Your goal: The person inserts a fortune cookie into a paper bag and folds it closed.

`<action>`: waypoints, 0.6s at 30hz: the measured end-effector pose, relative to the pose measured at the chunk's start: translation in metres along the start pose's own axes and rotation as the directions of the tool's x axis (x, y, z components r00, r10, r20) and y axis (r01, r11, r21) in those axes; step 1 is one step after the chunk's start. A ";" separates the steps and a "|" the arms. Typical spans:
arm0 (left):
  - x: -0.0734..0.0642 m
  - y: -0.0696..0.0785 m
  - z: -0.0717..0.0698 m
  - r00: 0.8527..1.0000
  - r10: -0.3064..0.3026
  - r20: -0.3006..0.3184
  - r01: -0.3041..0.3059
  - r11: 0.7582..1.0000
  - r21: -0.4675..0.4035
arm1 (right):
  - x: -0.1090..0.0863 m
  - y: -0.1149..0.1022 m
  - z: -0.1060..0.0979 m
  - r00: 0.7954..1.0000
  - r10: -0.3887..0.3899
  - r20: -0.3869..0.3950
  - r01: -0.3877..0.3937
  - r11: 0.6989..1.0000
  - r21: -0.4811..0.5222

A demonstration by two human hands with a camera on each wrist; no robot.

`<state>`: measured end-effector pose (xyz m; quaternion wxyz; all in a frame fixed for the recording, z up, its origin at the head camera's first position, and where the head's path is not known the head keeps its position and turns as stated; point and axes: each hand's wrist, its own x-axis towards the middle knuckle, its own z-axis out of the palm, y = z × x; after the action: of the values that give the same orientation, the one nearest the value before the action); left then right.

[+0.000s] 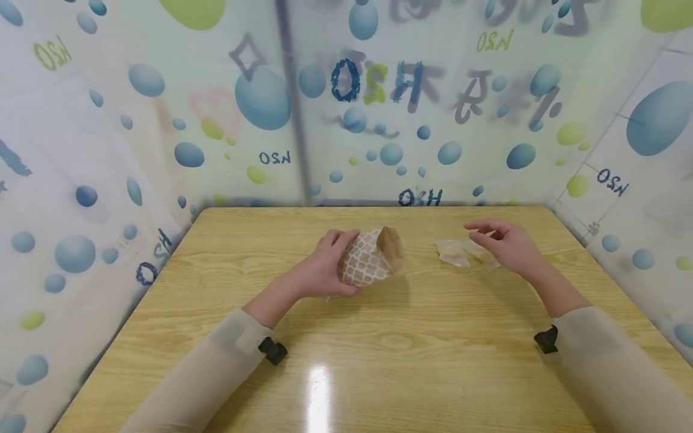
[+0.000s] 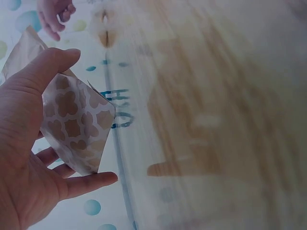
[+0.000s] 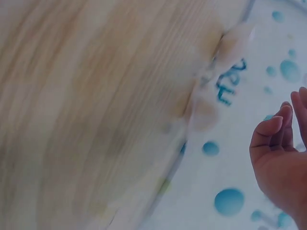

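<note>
My left hand (image 1: pixel 325 267) grips a small brown paper bag (image 1: pixel 363 261) with a white lattice pattern, thumb on one side and fingers on the other. The bag is tilted, its open mouth facing right. In the left wrist view the patterned bag (image 2: pixel 72 115) lies between thumb and fingers. My right hand (image 1: pixel 509 243) is held over the right part of the table with fingers loosely bent and nothing between them. Below and beside it lie two small clear packets, one of them a packet (image 1: pixel 453 254) with pale tan contents. The right wrist view shows the packets blurred.
The wooden table (image 1: pixel 346 343) has a light glare near its front. Behind it and along both sides hang pale wall coverings (image 1: pixel 379 132) printed with blue and green drops. A black strap clip (image 1: pixel 272 350) sits at each wrist.
</note>
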<state>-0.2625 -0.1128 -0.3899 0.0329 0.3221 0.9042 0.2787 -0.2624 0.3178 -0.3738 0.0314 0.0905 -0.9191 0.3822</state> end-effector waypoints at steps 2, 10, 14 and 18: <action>0.000 0.000 0.000 1.000 -0.002 0.001 0.002 1.000 0.000 | 0.001 0.013 -0.010 1.000 0.018 0.004 -0.018 1.000 -0.020; -0.001 0.000 0.000 1.000 -0.012 0.001 0.012 1.000 -0.007 | 0.004 0.038 -0.031 0.993 0.044 0.112 -0.032 0.994 -0.102; -0.001 0.002 0.000 1.000 -0.013 0.001 0.013 1.000 -0.010 | 0.007 0.046 -0.029 0.980 0.066 0.188 -0.038 0.988 -0.152; -0.001 0.005 -0.002 1.000 -0.015 0.004 0.015 1.000 -0.012 | 0.006 0.050 -0.028 0.964 0.113 0.242 -0.069 0.980 -0.185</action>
<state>-0.2591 -0.1115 -0.3864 0.0387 0.3156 0.9048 0.2833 -0.2780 0.3712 -0.3879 -0.0953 0.0926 -0.9488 0.2865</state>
